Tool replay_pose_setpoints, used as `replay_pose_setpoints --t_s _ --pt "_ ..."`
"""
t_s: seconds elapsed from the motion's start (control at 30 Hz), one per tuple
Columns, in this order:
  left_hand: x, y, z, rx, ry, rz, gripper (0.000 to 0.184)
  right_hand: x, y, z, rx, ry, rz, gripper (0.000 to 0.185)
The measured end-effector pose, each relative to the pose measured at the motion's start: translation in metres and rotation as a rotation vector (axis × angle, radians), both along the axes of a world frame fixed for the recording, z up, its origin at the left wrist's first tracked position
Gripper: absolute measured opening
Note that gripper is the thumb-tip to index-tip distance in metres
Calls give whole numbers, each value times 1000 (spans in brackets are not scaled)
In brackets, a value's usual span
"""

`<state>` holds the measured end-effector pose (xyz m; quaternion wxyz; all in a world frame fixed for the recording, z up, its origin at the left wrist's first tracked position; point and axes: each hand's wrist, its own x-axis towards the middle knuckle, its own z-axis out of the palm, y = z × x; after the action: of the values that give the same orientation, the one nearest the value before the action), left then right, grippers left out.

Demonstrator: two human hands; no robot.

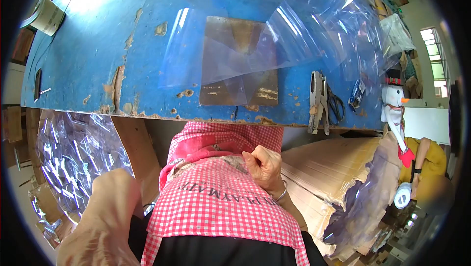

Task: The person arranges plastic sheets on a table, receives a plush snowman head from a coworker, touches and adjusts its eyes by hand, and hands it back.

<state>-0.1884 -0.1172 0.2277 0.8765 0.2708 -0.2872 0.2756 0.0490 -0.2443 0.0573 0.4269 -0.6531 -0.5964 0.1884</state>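
My right hand [265, 167] is closed against the front of the red checked apron [211, 192]; its curled fingers hide whatever they may hold. At the lower left, over the box of clear plastic pieces [81, 153], my left hand [117, 187] is slightly blurred and its fingers are hidden. Ahead on the blue table [98, 60], a brown plate [211, 94] lies near the front edge. Clear plastic sheets [294, 45] lie across it and spread to the right. A metal stapler-like tool [318, 101] and black-handled scissors [336, 109] rest right of the plate.
A white bucket [49, 18] stands at the far left of the table. A small blue box [357, 94] lies by the scissors. On the right are a snowman figure [393, 104], a torn cardboard box [324, 168] with plastic inside, and another person [427, 168] in yellow.
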Motion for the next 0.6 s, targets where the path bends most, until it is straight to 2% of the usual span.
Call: replay_pose_setpoints --t_s 0.17,0.33,0.5,0.6 --pt "-3 7 -1 43 71 89 29 1 -1 -2 -12 46 -46 31" --pt "-15 18 -5 187 199 413 38 4 1 -1 -52 68 -98 24" --pt "19 42 -47 170 633 873 49 2 14 -7 -51 120 -162 7" --pt "61 42 -68 126 870 888 56 13 20 -22 14 -39 -143 9"
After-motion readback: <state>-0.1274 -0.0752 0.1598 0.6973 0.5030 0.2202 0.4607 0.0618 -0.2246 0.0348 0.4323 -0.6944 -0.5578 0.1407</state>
